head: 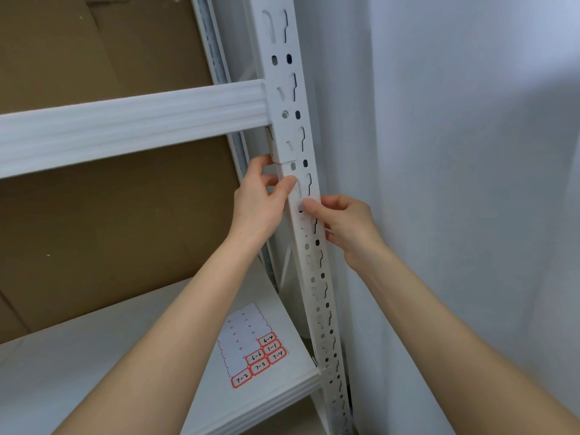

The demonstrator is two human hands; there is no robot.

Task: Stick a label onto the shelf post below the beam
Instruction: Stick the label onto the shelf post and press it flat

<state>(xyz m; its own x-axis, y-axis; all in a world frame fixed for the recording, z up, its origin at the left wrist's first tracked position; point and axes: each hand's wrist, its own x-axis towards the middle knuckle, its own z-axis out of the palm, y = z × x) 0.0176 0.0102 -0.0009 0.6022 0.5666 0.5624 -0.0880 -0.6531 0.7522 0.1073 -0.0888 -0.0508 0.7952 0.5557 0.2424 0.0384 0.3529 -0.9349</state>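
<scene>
A white perforated shelf post runs down the middle, with a white beam joining it from the left. Just below the beam a pale white label lies on the post's front face and dims the holes under it. My left hand grips the post's left edge, with its thumb pressing the label's upper part and its fingers curled behind. My right hand pinches the post from the right, its thumb tip on the label's lower part.
A label sheet lies on the white shelf board below, with several red-bordered handwritten labels at its near end. Brown cardboard backs the shelf. A white wall stands close to the right of the post.
</scene>
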